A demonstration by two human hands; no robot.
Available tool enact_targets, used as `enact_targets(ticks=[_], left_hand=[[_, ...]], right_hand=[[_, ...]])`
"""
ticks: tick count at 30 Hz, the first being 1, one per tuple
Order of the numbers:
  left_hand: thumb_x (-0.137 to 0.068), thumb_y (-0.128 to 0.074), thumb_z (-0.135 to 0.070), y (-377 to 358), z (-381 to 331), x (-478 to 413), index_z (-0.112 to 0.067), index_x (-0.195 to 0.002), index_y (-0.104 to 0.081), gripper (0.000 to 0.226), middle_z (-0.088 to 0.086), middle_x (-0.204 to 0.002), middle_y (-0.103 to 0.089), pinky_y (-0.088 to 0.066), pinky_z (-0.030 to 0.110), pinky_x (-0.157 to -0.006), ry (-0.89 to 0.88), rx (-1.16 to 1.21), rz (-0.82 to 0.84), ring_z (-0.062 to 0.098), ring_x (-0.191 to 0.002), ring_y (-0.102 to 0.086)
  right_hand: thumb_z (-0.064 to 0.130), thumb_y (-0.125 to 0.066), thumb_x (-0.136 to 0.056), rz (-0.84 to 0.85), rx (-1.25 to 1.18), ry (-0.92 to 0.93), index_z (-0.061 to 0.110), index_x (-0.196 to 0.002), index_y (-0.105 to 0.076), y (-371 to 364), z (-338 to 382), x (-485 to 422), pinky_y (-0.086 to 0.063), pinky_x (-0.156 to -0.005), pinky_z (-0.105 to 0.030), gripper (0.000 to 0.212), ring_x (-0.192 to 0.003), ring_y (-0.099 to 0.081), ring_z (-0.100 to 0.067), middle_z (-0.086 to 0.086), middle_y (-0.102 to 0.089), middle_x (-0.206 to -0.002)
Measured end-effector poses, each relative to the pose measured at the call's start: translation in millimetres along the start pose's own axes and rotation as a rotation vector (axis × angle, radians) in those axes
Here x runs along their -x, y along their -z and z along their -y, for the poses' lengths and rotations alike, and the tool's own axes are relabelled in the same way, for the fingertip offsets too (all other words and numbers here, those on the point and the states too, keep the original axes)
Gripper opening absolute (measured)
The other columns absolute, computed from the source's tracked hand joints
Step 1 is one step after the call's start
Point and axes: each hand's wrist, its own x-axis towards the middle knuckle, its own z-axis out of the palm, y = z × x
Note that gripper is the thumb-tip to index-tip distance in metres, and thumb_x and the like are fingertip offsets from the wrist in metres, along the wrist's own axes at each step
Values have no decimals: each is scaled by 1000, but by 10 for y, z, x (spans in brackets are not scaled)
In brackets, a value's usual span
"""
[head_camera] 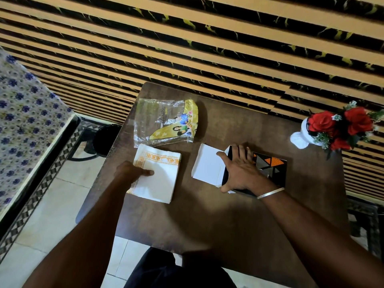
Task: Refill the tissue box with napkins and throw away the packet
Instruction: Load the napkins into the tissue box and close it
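Observation:
A stack of white napkins (160, 175) with an orange border lies on the dark wooden table (207, 215), left of centre. My left hand (131, 170) grips the stack's left edge, thumb on top. Behind it lies the empty clear and yellow plastic packet (166, 123). To the right sits the black tissue box (270, 167) with orange and grey triangles, its white end flap (207, 165) folded open toward the napkins. My right hand (241, 169) is spread flat over the box's open end, holding it down.
A white vase of red artificial roses (340, 127) stands at the table's far right corner. A black bin (104, 140) sits on the tiled floor left of the table. A floral-covered surface (25, 121) is at far left. A striped wall runs behind.

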Motion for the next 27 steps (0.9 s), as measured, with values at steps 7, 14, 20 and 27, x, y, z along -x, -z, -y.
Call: enact_targets(ticks=[7,14,20,27], left_hand=[[-55,-94,-15,2,-65,169,-2,-99,-73,50,15,-96,-75,-58,39,-77,-58,114,98,32,-86,-71],[-66,-87,-20,16,17,138,-4,-105,-73,45,18,-99,-76,-60,48,-83,-63,243,207,38,-92,-73],[-85,-66,-10,133,5,179,-2,-119,-65,35,24,-115,-71,-50,51,-98,-2,255,411,38,-98,-68],[-88,-64,-6,128,16,247,-25,-124,-61,41,8,-119,-73,-53,50,-96,-73,322,628,32,-112,-67]], right_hand=[[72,-74,-50,-3,10,3,30,-153,-12,-8,0,-1,-6,-122,-60,127,-147,-10,-44,-22,-11,-158],[72,-74,-51,1,-2,-4,30,-154,-10,-1,-9,-2,-5,-122,-60,128,-148,-9,-44,-22,-10,-159],[73,-73,-51,12,-4,-6,30,-155,-7,-23,-9,-6,-3,-122,-61,130,-150,-5,-45,-22,-6,-161],[71,-75,-51,-6,-10,-7,28,-155,-10,-22,-3,-1,-2,-121,-59,130,-148,-6,-44,-23,-7,-160]])
